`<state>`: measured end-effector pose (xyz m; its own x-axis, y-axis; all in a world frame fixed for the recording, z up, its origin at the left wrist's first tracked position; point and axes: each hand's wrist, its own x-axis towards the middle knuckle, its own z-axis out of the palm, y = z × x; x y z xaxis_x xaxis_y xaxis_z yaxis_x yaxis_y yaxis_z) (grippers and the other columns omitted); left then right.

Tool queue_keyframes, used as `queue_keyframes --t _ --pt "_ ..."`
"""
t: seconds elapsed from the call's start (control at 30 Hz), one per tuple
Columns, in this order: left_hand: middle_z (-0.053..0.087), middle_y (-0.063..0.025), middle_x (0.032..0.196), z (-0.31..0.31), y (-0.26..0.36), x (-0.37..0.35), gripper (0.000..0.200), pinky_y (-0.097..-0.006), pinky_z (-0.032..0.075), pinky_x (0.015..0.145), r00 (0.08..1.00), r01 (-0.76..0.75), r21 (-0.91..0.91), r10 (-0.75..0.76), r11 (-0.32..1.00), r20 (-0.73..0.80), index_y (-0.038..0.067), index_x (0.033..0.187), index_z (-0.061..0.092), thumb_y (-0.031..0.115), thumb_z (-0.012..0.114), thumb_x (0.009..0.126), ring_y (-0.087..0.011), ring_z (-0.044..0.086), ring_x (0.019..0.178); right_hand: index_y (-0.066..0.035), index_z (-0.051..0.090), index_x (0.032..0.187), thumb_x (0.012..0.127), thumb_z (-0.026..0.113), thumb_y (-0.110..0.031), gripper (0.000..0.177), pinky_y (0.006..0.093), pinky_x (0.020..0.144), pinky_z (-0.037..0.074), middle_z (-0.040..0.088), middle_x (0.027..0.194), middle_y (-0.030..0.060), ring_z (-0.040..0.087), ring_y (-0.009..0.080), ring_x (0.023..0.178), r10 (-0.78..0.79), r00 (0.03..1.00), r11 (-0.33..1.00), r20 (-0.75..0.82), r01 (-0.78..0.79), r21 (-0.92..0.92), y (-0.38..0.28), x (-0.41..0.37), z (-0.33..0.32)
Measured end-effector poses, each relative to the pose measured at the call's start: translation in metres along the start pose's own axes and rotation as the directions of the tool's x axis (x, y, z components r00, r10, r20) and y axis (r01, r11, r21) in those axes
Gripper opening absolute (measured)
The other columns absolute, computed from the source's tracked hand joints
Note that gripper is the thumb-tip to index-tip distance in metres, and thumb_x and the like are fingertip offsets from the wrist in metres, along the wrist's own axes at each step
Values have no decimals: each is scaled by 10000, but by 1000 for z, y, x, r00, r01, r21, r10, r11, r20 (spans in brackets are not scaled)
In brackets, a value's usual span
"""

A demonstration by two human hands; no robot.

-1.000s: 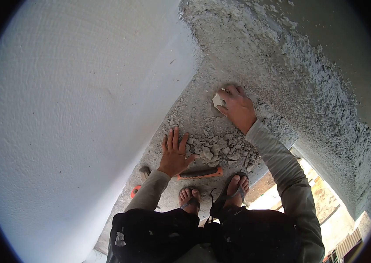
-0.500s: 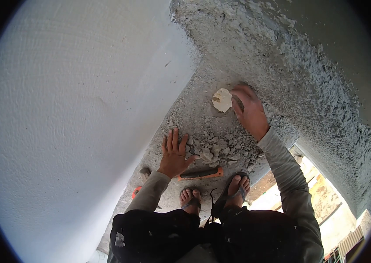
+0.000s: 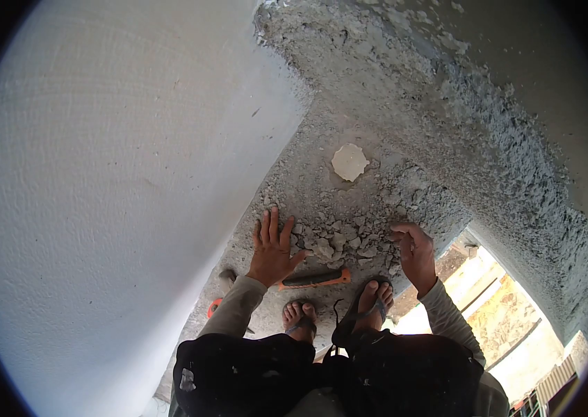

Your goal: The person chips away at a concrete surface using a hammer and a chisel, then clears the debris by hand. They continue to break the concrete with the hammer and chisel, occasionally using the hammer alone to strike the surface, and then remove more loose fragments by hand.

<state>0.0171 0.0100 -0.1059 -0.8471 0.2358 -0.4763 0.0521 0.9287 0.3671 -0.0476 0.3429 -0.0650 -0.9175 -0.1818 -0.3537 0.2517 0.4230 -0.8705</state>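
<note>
My left hand (image 3: 271, 251) lies flat on the dusty concrete floor with its fingers spread, just left of a heap of broken mortar pieces (image 3: 339, 240). At the right side of that heap is my right hand (image 3: 415, 257); its fingers are curled together and point left, and whatever they hold, if anything, is hidden. Beyond the heap, a pale round opening (image 3: 349, 162) with a jagged rim shows in the floor. An orange tool with a black grip (image 3: 315, 279) lies between the heap and my feet.
A smooth pale wall (image 3: 113, 174) rises on the left, and a rough mortar face (image 3: 440, 104) runs along the right. Near my left wrist lie a grey metal piece (image 3: 227, 276) and a red-orange object (image 3: 215, 306). My sandalled feet (image 3: 375, 299) stand close to a bright drop-off (image 3: 502, 313).
My right hand has moved from the edge of the opening back toward me, to the right side of the rubble heap. My left hand stays flat on the floor.
</note>
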Motion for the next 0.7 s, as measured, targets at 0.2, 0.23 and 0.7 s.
queue_keyframes --t 0.2,0.23,0.7 --pt "-11 -293 1578 1 0 0 942 -633 57 1141 1000 -3 -5 3 1000 -1 82 1525 153 533 649 865 -498 -4 1454 31 600 1092 900 522 37 207 319 707 548 673 1005 157 690 227 806 24 998 995 -55 -29 -94 12 -25 2" --pt "-11 -293 1578 1 0 0 942 -633 57 1141 1000 -4 -5 4 1000 -2 82 1525 153 533 649 865 -498 -4 1454 14 608 1082 869 562 47 220 336 725 548 678 1016 159 689 255 847 44 997 990 -68 -52 -130 7 -24 1" --pt "-27 -273 1586 -3 2 1 924 -619 46 1153 1000 19 -9 -18 1000 24 82 1525 158 518 648 873 -470 -24 1466 -45 367 1418 692 821 -380 920 628 1092 287 314 1469 286 297 510 1371 -302 949 755 -95 177 -632 78 -70 16"
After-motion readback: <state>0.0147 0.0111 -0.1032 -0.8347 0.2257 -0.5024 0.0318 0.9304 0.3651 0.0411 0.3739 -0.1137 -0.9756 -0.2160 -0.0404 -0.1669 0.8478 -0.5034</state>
